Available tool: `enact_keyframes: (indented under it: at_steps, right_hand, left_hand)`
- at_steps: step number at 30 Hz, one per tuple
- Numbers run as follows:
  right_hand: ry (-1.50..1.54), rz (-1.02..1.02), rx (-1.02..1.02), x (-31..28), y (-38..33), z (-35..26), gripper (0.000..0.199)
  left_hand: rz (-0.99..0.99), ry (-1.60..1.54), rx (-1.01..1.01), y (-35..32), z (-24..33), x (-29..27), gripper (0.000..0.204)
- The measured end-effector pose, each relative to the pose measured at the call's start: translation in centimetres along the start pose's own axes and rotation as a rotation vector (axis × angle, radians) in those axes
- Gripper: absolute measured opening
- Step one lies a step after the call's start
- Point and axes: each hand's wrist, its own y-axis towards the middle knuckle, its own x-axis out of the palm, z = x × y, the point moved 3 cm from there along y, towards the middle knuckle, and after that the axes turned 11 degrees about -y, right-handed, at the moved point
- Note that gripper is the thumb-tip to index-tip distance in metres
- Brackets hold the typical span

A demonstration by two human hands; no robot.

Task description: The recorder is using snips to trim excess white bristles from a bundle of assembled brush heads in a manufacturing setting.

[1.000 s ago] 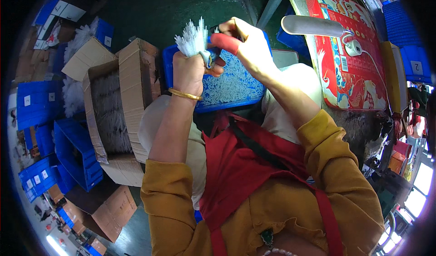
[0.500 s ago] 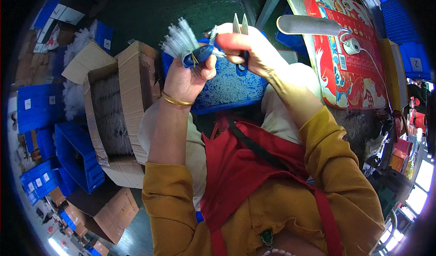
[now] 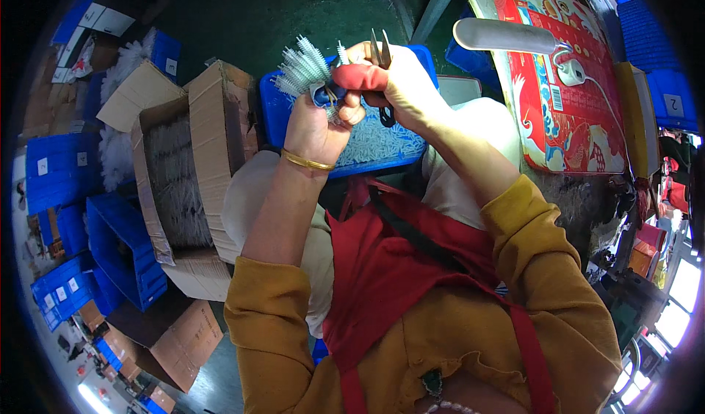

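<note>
My left hand [image 3: 317,136] is closed around a fanned bundle of small white bristle brushes [image 3: 302,70], their bristle ends up and to the left. A blue covering [image 3: 321,95] shows at its thumb. Scissors [image 3: 381,53] sit in my right hand [image 3: 408,85], blades upward and slightly apart. The red-covered thumb [image 3: 361,78] of that hand meets the left fingers, beside a single brush [image 3: 342,53] standing apart from the bundle. The pinch between the hands is partly hidden. Below both hands is a blue bin [image 3: 272,124] holding many small white pieces [image 3: 378,148].
An open cardboard box [image 3: 209,146] with pale bristly items stands left, near blue crates [image 3: 123,249]. At right, a red patterned box [image 3: 565,117] lies on a table, with a lamp [image 3: 507,37] reaching over it. Another cardboard box [image 3: 183,344] is lower left.
The left hand with the brush bundle has moved right, closer to the right hand. The right hand and scissors have shifted slightly left and down, the red thumb now overlapping the left fingers.
</note>
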Motion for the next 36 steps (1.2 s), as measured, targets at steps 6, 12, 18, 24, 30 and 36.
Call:
enact_keyframes:
  at_steps: [6,12,18,24,30,36]
  right_hand:
    - [0.147,0.148,0.000,0.5,0.0,-0.4,0.009]
    - [0.221,0.234,0.001,0.6,0.5,-0.5,0.009]
    - [-0.435,0.338,-0.118,-1.1,1.6,-0.5,0.025]
    - [-0.446,0.194,-0.173,-0.7,1.4,-0.9,0.016]
    - [-0.277,0.240,-0.119,-1.2,1.6,-0.6,0.013]
    - [-0.460,0.197,-0.393,-0.6,0.9,-1.4,0.014]
  left_hand:
    - [-0.111,0.004,-0.007,0.1,-0.3,-0.1,0.014]
    - [-0.021,0.069,0.050,0.7,-0.5,0.1,0.014]
    - [0.196,0.373,0.161,0.4,0.6,-0.3,0.014]
    - [0.101,0.501,0.189,0.1,0.6,-0.3,0.014]
    - [0.225,0.736,0.353,-0.2,1.3,0.8,0.020]
    - [0.313,0.761,0.371,-0.4,1.3,1.9,0.017]
